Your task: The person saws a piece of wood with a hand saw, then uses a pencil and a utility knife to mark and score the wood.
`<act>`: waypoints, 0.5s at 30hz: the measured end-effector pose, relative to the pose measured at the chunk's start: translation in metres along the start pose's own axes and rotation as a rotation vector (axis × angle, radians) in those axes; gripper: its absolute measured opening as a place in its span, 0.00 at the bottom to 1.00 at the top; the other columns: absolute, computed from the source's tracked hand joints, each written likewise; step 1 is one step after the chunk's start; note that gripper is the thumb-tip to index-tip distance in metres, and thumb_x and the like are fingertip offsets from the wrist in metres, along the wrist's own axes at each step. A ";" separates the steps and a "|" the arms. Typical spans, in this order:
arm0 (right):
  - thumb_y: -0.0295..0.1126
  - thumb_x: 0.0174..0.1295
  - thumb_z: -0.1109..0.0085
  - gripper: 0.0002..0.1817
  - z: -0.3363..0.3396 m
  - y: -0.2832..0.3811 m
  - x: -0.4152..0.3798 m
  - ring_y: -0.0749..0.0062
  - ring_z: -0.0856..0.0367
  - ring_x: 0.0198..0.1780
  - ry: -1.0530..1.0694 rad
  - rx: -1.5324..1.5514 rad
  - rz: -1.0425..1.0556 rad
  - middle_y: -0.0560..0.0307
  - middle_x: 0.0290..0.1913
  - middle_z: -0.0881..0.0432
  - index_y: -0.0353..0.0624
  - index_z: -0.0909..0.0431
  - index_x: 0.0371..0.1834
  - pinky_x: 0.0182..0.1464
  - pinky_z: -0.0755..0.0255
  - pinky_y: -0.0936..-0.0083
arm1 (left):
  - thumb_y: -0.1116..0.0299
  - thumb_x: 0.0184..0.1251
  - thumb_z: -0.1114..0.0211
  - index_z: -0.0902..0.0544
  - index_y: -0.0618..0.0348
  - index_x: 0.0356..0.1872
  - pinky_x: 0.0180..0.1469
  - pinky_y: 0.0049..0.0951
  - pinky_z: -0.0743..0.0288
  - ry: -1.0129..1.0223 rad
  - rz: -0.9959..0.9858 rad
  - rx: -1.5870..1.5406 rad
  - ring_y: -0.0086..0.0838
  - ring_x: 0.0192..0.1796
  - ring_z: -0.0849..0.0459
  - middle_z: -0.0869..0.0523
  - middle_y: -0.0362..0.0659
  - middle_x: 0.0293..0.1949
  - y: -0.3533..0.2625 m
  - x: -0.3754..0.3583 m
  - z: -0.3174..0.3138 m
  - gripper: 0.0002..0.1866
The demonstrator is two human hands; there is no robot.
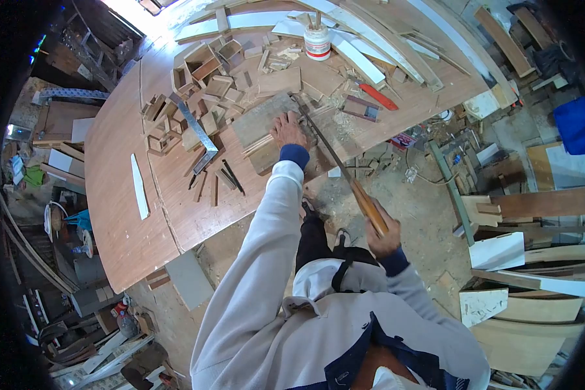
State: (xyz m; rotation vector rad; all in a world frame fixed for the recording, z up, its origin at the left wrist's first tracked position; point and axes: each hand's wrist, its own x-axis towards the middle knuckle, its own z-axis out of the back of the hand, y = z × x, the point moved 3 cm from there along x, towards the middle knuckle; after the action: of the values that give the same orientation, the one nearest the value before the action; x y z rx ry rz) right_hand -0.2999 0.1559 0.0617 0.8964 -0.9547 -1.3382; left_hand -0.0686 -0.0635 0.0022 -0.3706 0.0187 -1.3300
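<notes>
My right hand [383, 233] is closed around the straight wooden handle of a long, thin-bladed saw [335, 156]. Its blade slants up and left across the table edge, and the tip end lies beside a grey-brown board [261, 122]. With bent fingers, my left hand [288, 132] presses down on this board and holds thin wooden strips [259, 145] against it, close to the blade. What lies under the palm is hidden. A metal try square [198, 127] and a dark pencil-like tool [234, 177] rest to the left.
Small open wooden boxes [205, 62] and offcuts crowd the wooden table [117, 188]. Farther back are a white glue jar [317, 43], a red-handled tool [378, 96] and long curved strips [377, 39]. Stacked boards [539, 247] stand on the floor at right.
</notes>
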 end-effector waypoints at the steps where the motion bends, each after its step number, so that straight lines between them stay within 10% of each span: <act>1: 0.22 0.52 0.45 0.27 0.010 0.001 -0.016 0.60 0.15 0.35 -0.012 -0.059 0.060 0.38 0.42 0.19 0.36 0.30 0.59 0.39 0.23 0.72 | 0.76 0.39 0.33 0.30 0.53 0.44 0.54 0.45 0.41 -0.009 0.003 0.009 0.43 0.57 0.34 0.29 0.46 0.49 0.001 -0.003 0.001 0.25; 15: 0.24 0.51 0.45 0.27 -0.004 0.000 0.002 0.55 0.15 0.36 -0.048 -0.038 0.109 0.42 0.43 0.18 0.37 0.30 0.59 0.39 0.23 0.68 | 0.74 0.39 0.31 0.31 0.53 0.48 0.57 0.47 0.40 0.101 0.007 0.022 0.44 0.60 0.34 0.31 0.48 0.53 -0.003 -0.002 0.008 0.29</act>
State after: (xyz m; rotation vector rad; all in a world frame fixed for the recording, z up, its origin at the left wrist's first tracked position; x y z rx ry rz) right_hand -0.2960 0.1539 0.0598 0.7756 -0.9982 -1.2855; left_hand -0.0705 -0.0598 0.0098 -0.2840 0.0897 -1.3396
